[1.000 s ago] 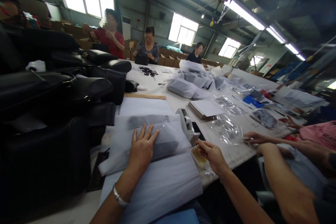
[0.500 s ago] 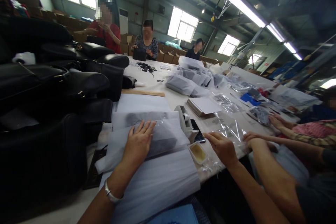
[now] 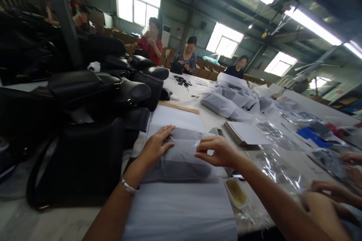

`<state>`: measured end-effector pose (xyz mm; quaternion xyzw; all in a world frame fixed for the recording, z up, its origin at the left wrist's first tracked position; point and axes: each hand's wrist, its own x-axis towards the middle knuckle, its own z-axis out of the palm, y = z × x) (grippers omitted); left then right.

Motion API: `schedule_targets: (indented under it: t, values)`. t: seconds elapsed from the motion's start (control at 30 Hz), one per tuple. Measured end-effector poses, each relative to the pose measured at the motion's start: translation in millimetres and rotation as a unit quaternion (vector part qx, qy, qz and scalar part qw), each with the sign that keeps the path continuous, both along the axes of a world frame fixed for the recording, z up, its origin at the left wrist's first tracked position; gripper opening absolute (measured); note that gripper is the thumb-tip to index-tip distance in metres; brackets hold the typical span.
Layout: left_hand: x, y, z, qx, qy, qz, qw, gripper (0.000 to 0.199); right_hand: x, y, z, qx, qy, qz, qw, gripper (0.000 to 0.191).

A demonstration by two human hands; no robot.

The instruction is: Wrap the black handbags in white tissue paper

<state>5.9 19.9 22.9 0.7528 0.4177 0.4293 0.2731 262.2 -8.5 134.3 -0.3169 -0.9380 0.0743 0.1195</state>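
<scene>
A dark item wrapped in thin white tissue paper (image 3: 185,169) lies in front of me. My left hand (image 3: 158,145) rests on its upper left side, fingers stretched out. At its upper right edge is my right hand (image 3: 217,151), thumb and forefinger bent together close to the paper; whatever they may pinch is too small to make out. A shiny clear patch shows on the paper beside those fingertips. More flat white tissue sheets (image 3: 181,211) spread below and behind the bundle. Partly hidden behind my right hand is a tape dispenser (image 3: 216,131).
Black bags (image 3: 82,162) are piled on the left. To the right are a stack of cardboard sheets (image 3: 246,133), clear plastic bags (image 3: 278,165) and a white dish (image 3: 236,192) with yellowish contents. Wrapped bundles (image 3: 226,99) lie farther back. Co-workers sit opposite; another's hands (image 3: 330,192) are at right.
My right hand has moved left from near the tape dispenser to the wrapped item. My left hand has shifted to the item's left side. The view has swung left.
</scene>
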Motion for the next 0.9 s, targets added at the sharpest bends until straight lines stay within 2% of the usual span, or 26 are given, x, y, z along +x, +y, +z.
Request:
schedule_targets:
  t: [0.17, 0.27, 0.37, 0.53, 0.6, 0.67, 0.73, 0.83, 0.9]
  values:
    - [-5, 3, -6.7, -0.037, -0.095, -0.043, 0.994, 0.058, -52, 53, -5.8, -0.036, -0.061, 0.066, 0.995, 0.021]
    - [-8, 4, -9.6, -0.046, -0.133, -0.055, 0.988, 0.058, -70, 72, -9.5, -0.015, -0.166, 0.051, 0.985, 0.022]
    - [-9, 5, -10.7, -0.051, -0.148, -0.060, 0.986, 0.059, -82, 78, -5.5, 0.000, -0.258, 0.008, 0.966, 0.026]
    - [-10, 7, -12.1, -0.056, -0.155, -0.061, 0.985, 0.059, -97, 74, 5.5, 0.014, -0.343, -0.024, 0.939, 0.034]
    - [-10, 6, -13.1, -0.056, -0.156, -0.065, 0.984, 0.059, -97, 75, 6.3, 0.027, -0.354, -0.041, 0.934, 0.043]
    - [-10, 6, -13.6, -0.054, -0.156, -0.068, 0.984, 0.059, -93, 79, 4.8, 0.036, -0.350, -0.073, 0.933, 0.060]
    - [-10, 5, -13.3, -0.053, -0.153, -0.068, 0.985, 0.058, -84, 85, 1.7, 0.015, -0.329, -0.108, 0.938, 0.071]
    - [-9, 5, -11.8, -0.049, -0.141, -0.065, 0.987, 0.057, -64, 90, -5.6, -0.036, -0.273, -0.175, 0.945, 0.063]
    - [-10, 5, -10.8, -0.040, -0.125, -0.061, 0.989, 0.055, -48, 84, -12.4, -0.012, -0.222, -0.247, 0.943, 0.048]
